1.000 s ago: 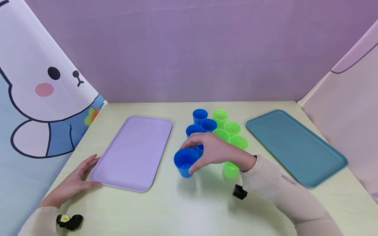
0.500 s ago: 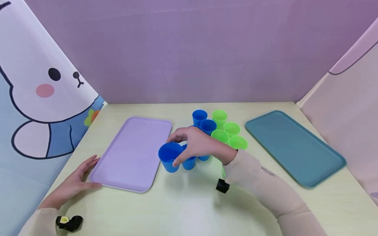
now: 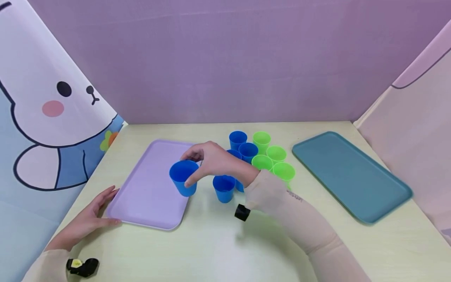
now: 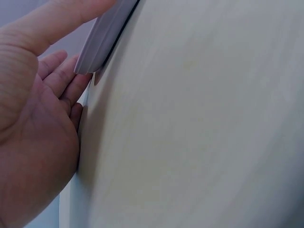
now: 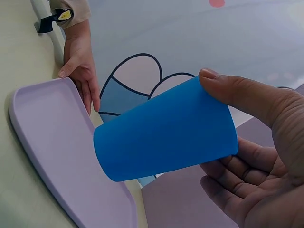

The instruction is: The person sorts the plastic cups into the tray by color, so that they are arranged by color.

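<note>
My right hand point(image 3: 213, 159) holds a blue plastic cup point(image 3: 184, 180) upright by its upper rim, thumb on the near side and fingers at the far side. In the head view the cup overlaps the right half of the lilac tray point(image 3: 148, 188). From the right wrist, the cup point(image 5: 164, 130) shows whole, held off the tray's surface. My left hand point(image 3: 88, 217) rests at the tray's near-left corner, fingers extended along the side and thumb at the front edge. The left wrist view shows this thumb and the loosely straight fingers point(image 4: 61, 78) right at the tray's rim.
Several blue cups point(image 3: 224, 190) stand upright mid-table, some partly hidden behind my right hand and wrist. Beside them are several light green cups point(image 3: 262, 143). A teal tray point(image 3: 352, 176) lies at the right. A purple backdrop point(image 3: 225, 62) rises behind the table.
My right hand has carried the blue cup leftward and slightly away, from beside the cup group to over the lilac tray's right part. The left hand stays at the tray corner.
</note>
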A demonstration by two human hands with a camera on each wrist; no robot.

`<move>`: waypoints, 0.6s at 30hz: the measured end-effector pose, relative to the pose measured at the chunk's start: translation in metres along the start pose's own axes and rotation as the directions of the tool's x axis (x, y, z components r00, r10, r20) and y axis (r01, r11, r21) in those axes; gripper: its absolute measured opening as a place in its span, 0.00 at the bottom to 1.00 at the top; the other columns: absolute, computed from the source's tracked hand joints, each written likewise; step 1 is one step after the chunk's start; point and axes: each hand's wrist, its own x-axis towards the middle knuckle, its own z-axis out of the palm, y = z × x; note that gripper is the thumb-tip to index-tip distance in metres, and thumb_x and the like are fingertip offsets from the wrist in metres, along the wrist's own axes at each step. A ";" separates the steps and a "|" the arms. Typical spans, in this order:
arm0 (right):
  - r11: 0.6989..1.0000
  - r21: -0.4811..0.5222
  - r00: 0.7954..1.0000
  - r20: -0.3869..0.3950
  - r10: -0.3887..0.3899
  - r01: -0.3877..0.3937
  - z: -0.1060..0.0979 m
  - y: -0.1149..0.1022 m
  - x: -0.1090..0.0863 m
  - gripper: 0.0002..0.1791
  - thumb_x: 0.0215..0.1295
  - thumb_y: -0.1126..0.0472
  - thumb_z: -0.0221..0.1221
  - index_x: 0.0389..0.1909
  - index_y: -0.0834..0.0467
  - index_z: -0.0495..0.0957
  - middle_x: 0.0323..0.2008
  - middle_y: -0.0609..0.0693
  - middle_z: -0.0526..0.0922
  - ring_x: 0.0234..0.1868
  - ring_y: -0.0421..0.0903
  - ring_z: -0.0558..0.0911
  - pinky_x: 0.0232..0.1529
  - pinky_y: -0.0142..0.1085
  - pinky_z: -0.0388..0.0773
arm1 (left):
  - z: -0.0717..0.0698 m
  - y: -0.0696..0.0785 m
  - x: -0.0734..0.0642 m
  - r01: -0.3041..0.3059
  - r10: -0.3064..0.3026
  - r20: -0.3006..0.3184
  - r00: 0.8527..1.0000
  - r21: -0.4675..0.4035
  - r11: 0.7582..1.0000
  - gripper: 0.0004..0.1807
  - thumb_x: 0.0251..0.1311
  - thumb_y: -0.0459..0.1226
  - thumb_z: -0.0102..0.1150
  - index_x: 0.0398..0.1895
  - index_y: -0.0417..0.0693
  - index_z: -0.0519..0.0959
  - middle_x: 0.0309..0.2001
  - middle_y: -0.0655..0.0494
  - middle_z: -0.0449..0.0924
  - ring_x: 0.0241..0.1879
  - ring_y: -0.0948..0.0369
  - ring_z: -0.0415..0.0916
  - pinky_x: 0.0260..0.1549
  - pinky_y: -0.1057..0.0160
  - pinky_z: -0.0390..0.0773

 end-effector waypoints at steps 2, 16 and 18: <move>1.000 0.025 1.000 -0.002 0.000 0.000 0.002 -0.002 0.006 0.31 0.46 0.55 0.79 0.54 0.53 0.82 0.47 0.41 0.83 0.50 0.41 0.78 0.47 0.31 0.81 | 0.000 0.000 0.000 -0.003 0.003 0.001 1.000 -0.004 1.000 0.58 0.56 0.27 0.67 0.80 0.42 0.34 0.76 0.29 0.41 0.73 0.74 0.41 0.52 0.90 0.51; 0.996 0.085 0.999 -0.020 -0.026 0.028 0.029 -0.011 0.047 0.31 0.44 0.56 0.80 0.52 0.54 0.83 0.39 0.39 0.83 0.43 0.39 0.80 0.41 0.31 0.81 | 0.001 0.004 0.003 0.073 -0.073 0.005 0.997 -0.012 0.997 0.61 0.56 0.30 0.69 0.79 0.42 0.32 0.76 0.28 0.38 0.73 0.32 0.31 0.48 0.93 0.47; 0.994 0.103 0.999 -0.023 -0.031 0.033 0.033 -0.012 0.053 0.30 0.44 0.57 0.80 0.51 0.55 0.83 0.38 0.39 0.83 0.42 0.39 0.81 0.40 0.31 0.81 | 0.001 0.005 0.003 0.085 -0.085 0.009 0.996 -0.020 0.996 0.61 0.56 0.30 0.69 0.79 0.42 0.31 0.76 0.28 0.38 0.72 0.31 0.31 0.65 0.81 0.45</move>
